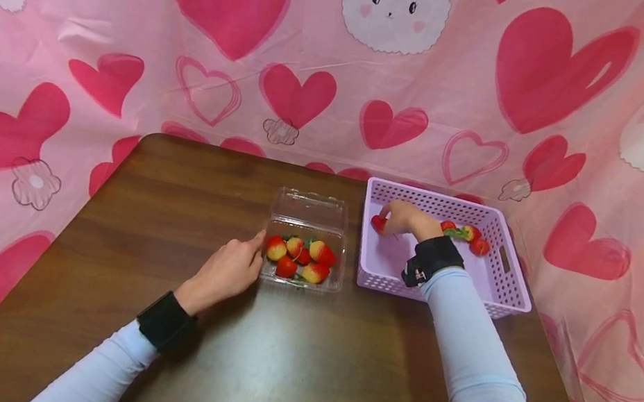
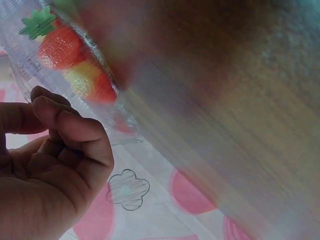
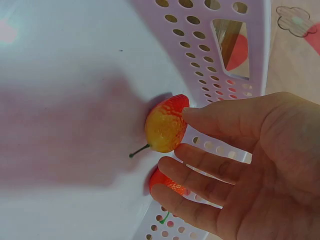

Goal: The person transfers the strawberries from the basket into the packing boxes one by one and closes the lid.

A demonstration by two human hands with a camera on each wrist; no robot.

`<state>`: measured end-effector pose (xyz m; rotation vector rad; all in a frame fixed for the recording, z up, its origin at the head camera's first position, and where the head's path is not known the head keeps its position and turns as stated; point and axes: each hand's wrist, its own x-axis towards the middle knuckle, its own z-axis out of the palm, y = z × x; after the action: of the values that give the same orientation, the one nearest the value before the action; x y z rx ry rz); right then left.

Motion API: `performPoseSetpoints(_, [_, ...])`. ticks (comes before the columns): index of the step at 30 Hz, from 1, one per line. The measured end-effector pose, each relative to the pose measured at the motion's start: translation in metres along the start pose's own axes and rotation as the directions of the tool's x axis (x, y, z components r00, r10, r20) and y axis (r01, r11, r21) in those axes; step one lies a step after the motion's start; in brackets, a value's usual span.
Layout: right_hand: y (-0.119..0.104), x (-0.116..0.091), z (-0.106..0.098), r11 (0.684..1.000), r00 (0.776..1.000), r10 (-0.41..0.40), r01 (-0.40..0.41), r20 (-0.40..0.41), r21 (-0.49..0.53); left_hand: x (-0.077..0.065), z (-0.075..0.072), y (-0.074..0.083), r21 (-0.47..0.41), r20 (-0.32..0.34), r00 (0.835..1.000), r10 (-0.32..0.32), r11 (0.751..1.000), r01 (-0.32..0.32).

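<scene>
In the head view, a clear plastic clamshell box stands with its lid raised and several red-and-yellow artificial strawberries inside. My left hand holds the box's left edge, its forefinger along the rim; in the left wrist view the fingers are bent beside the clear wall. To the right, my right hand reaches into a lilac basket. Its thumb and fingertips pinch a strawberry with a thin dark stem. Another red strawberry lies just below, partly behind the fingers.
More strawberries lie together in the basket's right part. Box and basket stand on a dark wooden table. A pink curtain with hearts and rabbit faces hangs close behind and beside the table.
</scene>
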<state>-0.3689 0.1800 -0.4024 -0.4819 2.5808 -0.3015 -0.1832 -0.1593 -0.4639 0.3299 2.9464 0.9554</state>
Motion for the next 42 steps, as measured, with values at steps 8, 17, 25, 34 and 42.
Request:
performPoseSetpoints(8, [0.0018, -0.0008, 0.0011, 1.000, 1.000, 0.023, -0.023, 0.002, 0.008, 0.0002, 0.0000, 0.0001, -0.001, 0.008, 1.000, -0.011, 1.000, 0.011])
performPoseSetpoints(17, [-0.0044, -0.0043, 0.0001, 0.998, 0.999, 0.014, -0.016, -0.039, -0.061, 0.0015, -0.0023, 0.0010, -0.006, 0.005, 1.000, -0.005, 1.000, 0.005])
performPoseSetpoints(25, [-0.0070, -0.0009, 0.0039, 0.994, 0.998, 0.055, -0.057, -0.020, -0.097, 0.0011, -0.0009, -0.0003, -0.011, 0.017, 1.000, -0.017, 1.000, 0.017])
performPoseSetpoints(34, [-0.0060, -0.0015, 0.0047, 0.995, 0.997, 0.080, -0.078, 0.020, -0.057, 0.0014, -0.0008, -0.0004, -0.015, 0.013, 1.000, -0.005, 1.000, 0.005])
performPoseSetpoints(42, [-0.0047, -0.0056, 0.0042, 0.997, 0.996, 0.081, -0.080, 0.032, -0.010, -0.0007, -0.0011, -0.0002, -0.016, 0.029, 0.999, -0.023, 1.000, 0.024])
